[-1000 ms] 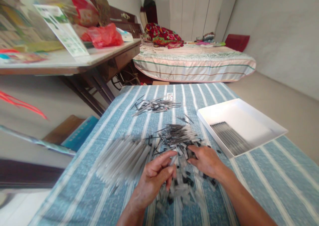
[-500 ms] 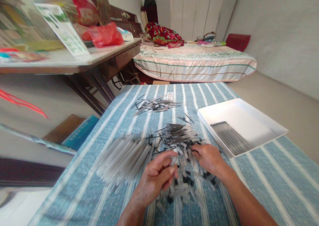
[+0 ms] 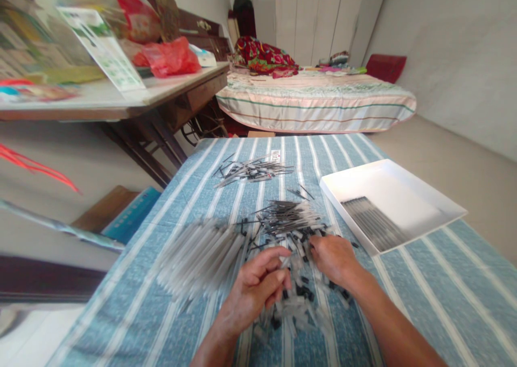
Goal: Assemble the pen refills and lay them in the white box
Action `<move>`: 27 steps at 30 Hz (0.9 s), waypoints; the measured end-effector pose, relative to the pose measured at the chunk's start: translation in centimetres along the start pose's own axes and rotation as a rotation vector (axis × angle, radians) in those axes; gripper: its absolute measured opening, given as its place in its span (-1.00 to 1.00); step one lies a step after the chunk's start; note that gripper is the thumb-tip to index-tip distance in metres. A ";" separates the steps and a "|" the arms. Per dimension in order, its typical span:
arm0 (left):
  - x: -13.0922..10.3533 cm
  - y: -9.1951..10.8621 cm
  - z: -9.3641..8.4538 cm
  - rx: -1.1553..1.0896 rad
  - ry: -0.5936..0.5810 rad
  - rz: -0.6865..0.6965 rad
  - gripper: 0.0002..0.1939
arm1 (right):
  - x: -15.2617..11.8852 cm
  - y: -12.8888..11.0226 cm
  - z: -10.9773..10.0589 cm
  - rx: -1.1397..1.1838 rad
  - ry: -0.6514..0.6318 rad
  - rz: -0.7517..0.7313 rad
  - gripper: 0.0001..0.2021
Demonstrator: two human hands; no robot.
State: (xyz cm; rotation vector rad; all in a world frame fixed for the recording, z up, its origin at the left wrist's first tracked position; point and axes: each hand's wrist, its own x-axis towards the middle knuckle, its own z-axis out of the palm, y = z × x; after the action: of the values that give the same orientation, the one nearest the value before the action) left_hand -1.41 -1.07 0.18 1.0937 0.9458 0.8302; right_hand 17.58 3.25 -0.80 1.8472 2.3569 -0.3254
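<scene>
My left hand point(image 3: 260, 283) is closed over loose pen caps point(image 3: 301, 305), its thumb and index finger curled toward each other. A small pale piece shows between them, too blurred to name. My right hand point(image 3: 333, 256) reaches into the far edge of the caps, fingertips pinched together among small black and clear parts; what they grip is hidden. Clear pen barrels point(image 3: 202, 254) lie heaped left of my left hand. Just beyond my hands is a pile of dark-tipped pen refills point(image 3: 288, 216). A row of pens point(image 3: 374, 222) lies inside the white box lid point(image 3: 420, 194) at right.
Another heap of thin pen parts point(image 3: 254, 170) lies farther back on the striped tablecloth point(image 3: 161, 307). To the left stands a desk point(image 3: 169, 89) with a red plastic bag point(image 3: 172, 57) and a white-green card point(image 3: 103, 49). A bed point(image 3: 319, 100) is beyond the table.
My left hand has shifted very slightly to the right. The fingers of my right hand have dipped and curled further into the small parts. The piles and box look the same.
</scene>
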 end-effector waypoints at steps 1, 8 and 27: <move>0.0 -0.1 0.0 -0.001 -0.003 0.004 -0.70 | 0.0 0.0 0.1 0.010 0.002 -0.001 -0.78; 0.1 -0.6 -0.2 0.013 -0.022 0.003 -0.68 | 0.0 1.1 0.8 0.423 0.121 -0.023 -0.88; 0.1 0.2 0.4 0.137 -0.084 -0.064 -0.85 | -1.4 -0.3 0.7 1.616 -0.080 -0.329 -0.77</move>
State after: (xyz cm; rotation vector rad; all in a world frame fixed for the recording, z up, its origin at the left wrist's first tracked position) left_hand -1.01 -1.08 0.45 1.2011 0.9732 0.6697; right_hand 17.64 1.71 -1.14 1.4616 2.2957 -2.8363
